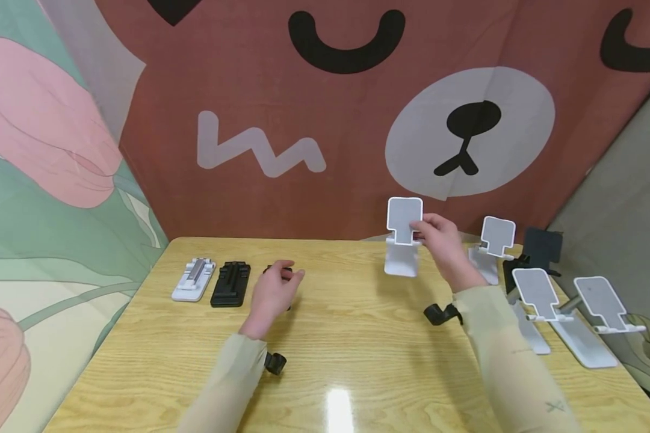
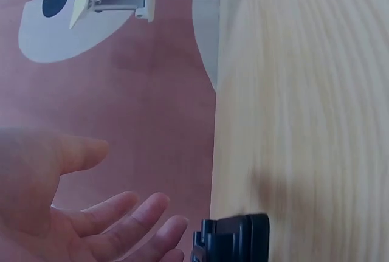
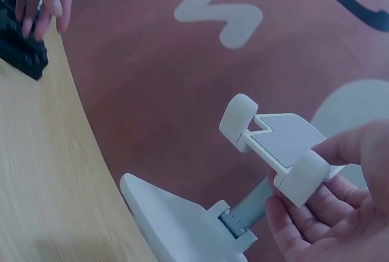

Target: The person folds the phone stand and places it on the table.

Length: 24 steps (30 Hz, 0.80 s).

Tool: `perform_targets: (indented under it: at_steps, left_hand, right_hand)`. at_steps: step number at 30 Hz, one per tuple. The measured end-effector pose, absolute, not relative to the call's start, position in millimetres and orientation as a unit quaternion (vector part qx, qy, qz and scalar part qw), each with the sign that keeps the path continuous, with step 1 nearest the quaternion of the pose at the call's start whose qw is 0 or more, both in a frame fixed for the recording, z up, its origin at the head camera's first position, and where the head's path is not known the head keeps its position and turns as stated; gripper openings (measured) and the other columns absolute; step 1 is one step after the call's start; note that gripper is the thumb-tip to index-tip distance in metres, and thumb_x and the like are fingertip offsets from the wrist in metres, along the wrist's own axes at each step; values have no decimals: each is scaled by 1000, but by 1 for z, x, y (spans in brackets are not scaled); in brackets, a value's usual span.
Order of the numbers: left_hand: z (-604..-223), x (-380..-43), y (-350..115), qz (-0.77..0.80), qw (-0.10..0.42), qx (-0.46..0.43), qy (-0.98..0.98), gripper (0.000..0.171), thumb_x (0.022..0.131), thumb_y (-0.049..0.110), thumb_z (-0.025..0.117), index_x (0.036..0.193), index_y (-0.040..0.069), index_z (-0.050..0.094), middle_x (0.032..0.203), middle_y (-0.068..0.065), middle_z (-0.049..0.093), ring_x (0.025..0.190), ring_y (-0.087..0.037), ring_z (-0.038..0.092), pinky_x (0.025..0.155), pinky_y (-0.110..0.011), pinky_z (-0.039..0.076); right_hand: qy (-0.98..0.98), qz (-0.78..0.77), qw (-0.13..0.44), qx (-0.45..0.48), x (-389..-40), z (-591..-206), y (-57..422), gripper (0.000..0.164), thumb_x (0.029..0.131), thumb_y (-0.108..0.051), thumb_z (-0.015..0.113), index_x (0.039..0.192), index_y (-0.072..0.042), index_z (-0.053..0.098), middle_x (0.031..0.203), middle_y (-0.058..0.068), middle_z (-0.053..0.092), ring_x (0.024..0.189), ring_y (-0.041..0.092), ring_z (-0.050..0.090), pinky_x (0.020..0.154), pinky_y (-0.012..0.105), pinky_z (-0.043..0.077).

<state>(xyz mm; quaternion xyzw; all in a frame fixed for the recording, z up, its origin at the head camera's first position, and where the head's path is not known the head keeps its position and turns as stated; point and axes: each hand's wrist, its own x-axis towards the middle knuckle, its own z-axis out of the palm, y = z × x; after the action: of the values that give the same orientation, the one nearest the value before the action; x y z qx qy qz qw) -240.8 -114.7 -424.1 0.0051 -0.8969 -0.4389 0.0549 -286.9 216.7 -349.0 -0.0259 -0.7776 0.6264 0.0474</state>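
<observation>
My right hand pinches the head plate of an unfolded white phone stand, thumb on one side and fingers behind. The stand is held up near the table's back edge; its base and grey stem show in the right wrist view. My left hand hovers with loose, spread fingers over a folded black phone stand, mostly hidden beneath it in the head view. Nothing lies between the left fingers in the left wrist view. To its left are another folded black stand and a folded white stand.
Several unfolded stands stand along the right side of the wooden table: a white one at the back, a black one beside it, and two white ones nearer. A printed cloth hangs behind the table.
</observation>
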Motion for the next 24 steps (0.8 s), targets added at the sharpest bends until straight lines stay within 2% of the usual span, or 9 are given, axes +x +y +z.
perform_targets:
  at_steps: [9,15,21,24]
  left_hand:
    - [-421,-234,-99,-460,38,-7,-887,45,101,38,64,136,10,61,108,-5,70,96,-23,69,80,-44,54]
    - [-423,-234,-85,-484,30,-18,-875,43,102,37,63,136,11,62,109,-6,70,97,-24,69,81,-44,55]
    - [-424,-233,-71,-502,11,-31,-864,43,102,38,62,134,10,62,111,-7,70,100,-26,69,85,-45,54]
    - [-425,-232,-65,-510,1,-38,-859,45,102,40,60,135,10,61,115,-8,70,103,-27,68,88,-45,53]
  right_hand:
    - [-772,634,37,15,-278,-345,199,35,103,-19,55,124,10,53,123,19,57,101,21,61,96,35,47]
    - [-764,643,31,33,-272,-339,188,32,102,-17,57,121,8,54,121,20,60,106,30,60,98,39,48]
    - [-760,648,25,38,-265,-335,178,30,101,-14,57,119,9,54,121,21,62,103,26,62,103,46,46]
    - [-755,654,22,44,-260,-333,174,28,101,-13,57,118,9,54,119,20,63,101,24,62,102,45,47]
